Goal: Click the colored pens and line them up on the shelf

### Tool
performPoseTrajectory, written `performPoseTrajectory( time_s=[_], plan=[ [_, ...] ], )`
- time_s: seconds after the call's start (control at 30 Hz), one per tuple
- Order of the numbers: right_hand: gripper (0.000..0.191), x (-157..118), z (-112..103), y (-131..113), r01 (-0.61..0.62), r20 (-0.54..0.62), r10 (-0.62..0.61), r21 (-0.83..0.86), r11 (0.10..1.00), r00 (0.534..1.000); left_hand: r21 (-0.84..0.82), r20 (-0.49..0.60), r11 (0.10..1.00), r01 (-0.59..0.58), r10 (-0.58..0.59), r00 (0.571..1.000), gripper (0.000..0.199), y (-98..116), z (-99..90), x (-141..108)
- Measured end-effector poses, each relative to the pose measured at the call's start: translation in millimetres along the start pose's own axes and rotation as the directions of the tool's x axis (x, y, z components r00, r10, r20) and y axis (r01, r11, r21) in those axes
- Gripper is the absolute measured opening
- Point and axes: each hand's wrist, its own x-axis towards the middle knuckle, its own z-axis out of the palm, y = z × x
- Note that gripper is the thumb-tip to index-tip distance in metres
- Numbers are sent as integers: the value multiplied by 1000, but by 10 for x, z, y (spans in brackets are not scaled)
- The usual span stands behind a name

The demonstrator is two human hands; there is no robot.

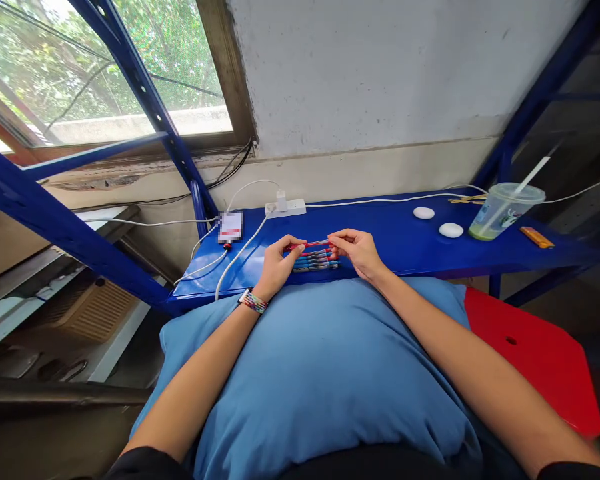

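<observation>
- Left hand [277,264] and right hand [360,253] pinch opposite ends of red pen [318,243].
- Long axis left-right between them; neither nearer.
- Other pens [316,265] roughly parallel, bodyward.

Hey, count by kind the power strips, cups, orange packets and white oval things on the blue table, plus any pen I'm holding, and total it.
Red pen between left hand and right hand: 1
White oval things: 2
Plastic cup: 1
Orange packet: 1
Power strip: 1
Total: 6
Pens lying below: too small to count surely, left out.
</observation>
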Motion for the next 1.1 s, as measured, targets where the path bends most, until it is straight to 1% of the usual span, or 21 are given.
performPoseTrajectory(
  time_s=[0.07,0.17,0.23,0.27,0.37,0.4,0.47,0.5,0.53,0.6,0.63,0.67,0.7,0.77,0.8,0.83,0.9,0.93,1.0,1.03,1.1],
  plan=[
    [46,-18,17,-8,1,8,-1,5,1000,1000,5,-15,1000,13,-13,1000,27,-5,3,2],
    [44,-53,52,-17,16,48,-16,-11,1000,999,11,-64,999,53,-52,997,49,-3,1,3],
    [43,-67,68,-20,27,55,-27,-17,999,998,18,-77,998,64,-63,995,57,0,-1,2],
    [42,-68,69,-22,28,45,-27,-16,999,999,11,-69,998,65,-64,996,56,-2,0,2],
    [43,-49,45,-26,12,-13,-12,5,1000,1000,-63,-46,997,53,-56,997,34,-30,9,6],
    [42,-39,32,-28,4,-32,-4,21,1000,999,-86,-48,995,43,-47,998,33,-45,11,10],
    [40,-23,8,-33,-12,-52,16,63,998,999,-85,-64,996,31,-37,997,36,-78,12,20],
    [38,-18,0,-35,-21,-52,25,79,997,998,-60,-74,997,38,-42,996,33,-91,10,25],
    [36,-16,-6,-38,-28,-48,32,91,995,998,-33,-86,998,53,-55,995,35,-102,7,29],
    [34,-17,-9,-41,-35,-44,40,104,994,998,-11,-111,997,79,-79,991,49,-111,0,33],
    [33,-19,-8,-41,-34,-47,39,109,993,998,-21,-119,997,78,-80,990,50,-111,-4,32],
    [32,-21,-7,-40,-33,-52,40,115,993,998,-42,-122,997,66,-71,990,45,-109,-8,30],
    [32,-22,-6,-38,-34,-58,41,123,992,997,-66,-118,997,47,-54,992,39,-105,-14,28],
    [32,-21,-8,-32,-41,-65,50,136,990,997,-86,-97,996,22,-30,995,36,-98,-33,30],
    [33,-20,-10,-29,-46,-61,55,140,989,997,-77,-83,997,28,-34,996,34,-97,-47,36],
    [33,-18,-11,-25,-49,-55,58,141,989,997,-63,-72,997,44,-49,996,37,-99,-61,45],
    [34,-14,-14,-19,-52,-41,58,139,989,997,-61,-53,995,85,-88,995,52,-110,-90,69],
    [34,-13,-15,-16,-51,-38,57,137,989,998,-81,-45,992,96,-99,994,52,-119,-101,82],
    [33,-10,-17,-12,-50,-46,56,137,989,997,-149,-32,985,90,-96,995,42,-136,-116,101],
    [33,-9,-17,-11,-50,-53,58,140,989,997,-175,-26,981,81,-87,996,43,-143,-119,107],
    [31,-10,-18,-11,-56,-61,66,149,987,996,-166,-22,983,73,-77,997,39,-150,-125,111]
  ],
)
